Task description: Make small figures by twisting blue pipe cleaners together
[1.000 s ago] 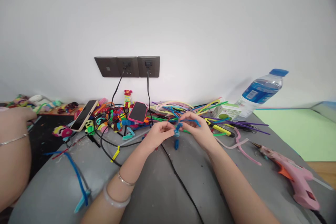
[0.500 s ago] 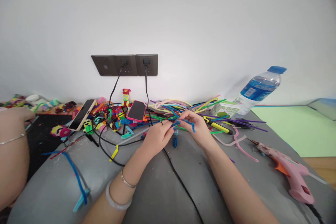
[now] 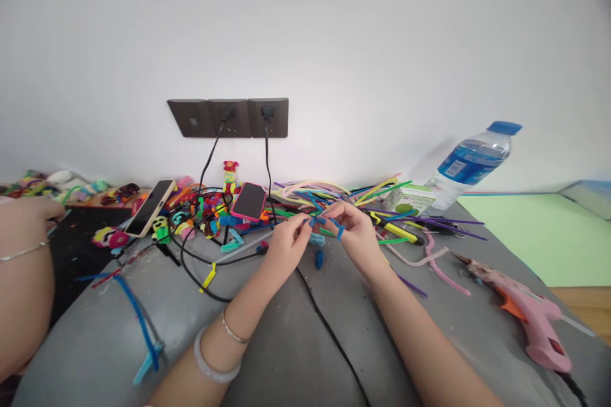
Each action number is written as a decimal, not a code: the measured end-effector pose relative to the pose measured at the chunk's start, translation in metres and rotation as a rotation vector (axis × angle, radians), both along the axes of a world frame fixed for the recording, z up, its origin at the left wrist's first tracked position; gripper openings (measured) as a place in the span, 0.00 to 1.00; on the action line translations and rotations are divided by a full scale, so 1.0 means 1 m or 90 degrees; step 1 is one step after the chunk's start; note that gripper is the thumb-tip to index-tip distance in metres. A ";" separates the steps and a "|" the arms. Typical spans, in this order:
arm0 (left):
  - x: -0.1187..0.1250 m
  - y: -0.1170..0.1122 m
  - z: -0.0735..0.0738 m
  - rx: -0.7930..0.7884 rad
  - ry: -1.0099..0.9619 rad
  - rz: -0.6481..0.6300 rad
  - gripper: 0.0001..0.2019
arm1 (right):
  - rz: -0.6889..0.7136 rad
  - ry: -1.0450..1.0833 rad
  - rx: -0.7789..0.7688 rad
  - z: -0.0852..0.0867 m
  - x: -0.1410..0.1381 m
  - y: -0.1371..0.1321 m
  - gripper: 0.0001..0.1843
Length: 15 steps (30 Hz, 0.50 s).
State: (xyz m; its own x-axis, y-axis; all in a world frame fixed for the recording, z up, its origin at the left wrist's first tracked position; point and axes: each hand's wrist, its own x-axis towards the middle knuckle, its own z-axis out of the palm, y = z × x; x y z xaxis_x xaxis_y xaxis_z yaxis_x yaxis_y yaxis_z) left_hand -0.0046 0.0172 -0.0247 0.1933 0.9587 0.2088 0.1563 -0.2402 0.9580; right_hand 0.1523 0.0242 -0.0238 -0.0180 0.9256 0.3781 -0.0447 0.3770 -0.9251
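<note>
Between my two hands is a blue pipe cleaner [image 3: 319,220], pinched at both sides. My left hand [image 3: 287,245] grips its left part with thumb and forefinger. The fingertips of my right hand [image 3: 356,232] close on the other part, and a blue end hangs down beside the thumb. Just below my fingers a light blue pipe cleaner piece [image 3: 316,239] shows, partly hidden. Under that, a small dark blue coil [image 3: 319,259] lies on the grey table [image 3: 334,311]. Behind my hands is a pile of coloured pipe cleaners [image 3: 315,189].
A pink glue gun [image 3: 525,318] lies at the right, near a tilted water bottle [image 3: 472,162]. Two phones, a pink-edged one [image 3: 249,201] and a pale-edged one [image 3: 150,208], lie among small figures. Black cables [image 3: 329,327] cross the table. Another person's arm [image 3: 23,280] reaches in at left.
My hands have shifted slightly and turned the blue pipe cleaner between the fingers. Its loose end by the right thumb has moved left. More of the light blue piece shows.
</note>
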 end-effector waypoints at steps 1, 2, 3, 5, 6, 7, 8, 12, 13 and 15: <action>0.002 0.000 0.000 -0.053 -0.067 -0.006 0.11 | -0.014 -0.041 0.059 0.002 -0.001 -0.002 0.11; 0.004 0.000 0.001 -0.107 -0.138 -0.013 0.12 | -0.028 -0.093 0.119 0.004 -0.001 -0.004 0.09; 0.006 -0.001 0.002 -0.162 -0.210 -0.016 0.13 | -0.043 -0.153 0.175 0.006 -0.002 -0.007 0.07; 0.009 -0.002 0.005 -0.253 -0.325 -0.015 0.16 | -0.074 -0.264 0.260 0.010 -0.003 -0.011 0.09; 0.010 -0.003 0.006 -0.292 -0.365 -0.009 0.16 | -0.087 -0.301 0.290 0.011 -0.003 -0.012 0.10; 0.010 -0.004 0.008 -0.322 -0.399 -0.006 0.17 | -0.096 -0.327 0.314 0.011 -0.003 -0.013 0.10; 0.010 -0.004 0.009 -0.347 -0.427 -0.003 0.17 | -0.099 -0.344 0.333 0.011 -0.003 -0.014 0.11; 0.007 -0.001 0.010 -0.397 -0.511 -0.001 0.18 | -0.090 -0.392 0.368 0.009 -0.002 -0.012 0.07; 0.007 0.000 0.009 -0.403 -0.520 0.002 0.18 | -0.090 -0.398 0.367 0.009 -0.002 -0.012 0.07; 0.005 0.002 0.007 -0.404 -0.525 0.010 0.18 | -0.088 -0.406 0.360 0.009 -0.002 -0.012 0.07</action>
State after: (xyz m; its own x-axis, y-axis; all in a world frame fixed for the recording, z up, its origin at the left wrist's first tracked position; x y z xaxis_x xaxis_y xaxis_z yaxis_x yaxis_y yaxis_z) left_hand 0.0007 0.0190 -0.0175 0.2062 0.9395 -0.2734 -0.6054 0.3420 0.7187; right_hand 0.1499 0.0122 -0.0149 -0.2850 0.6110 0.7386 0.4995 0.7523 -0.4296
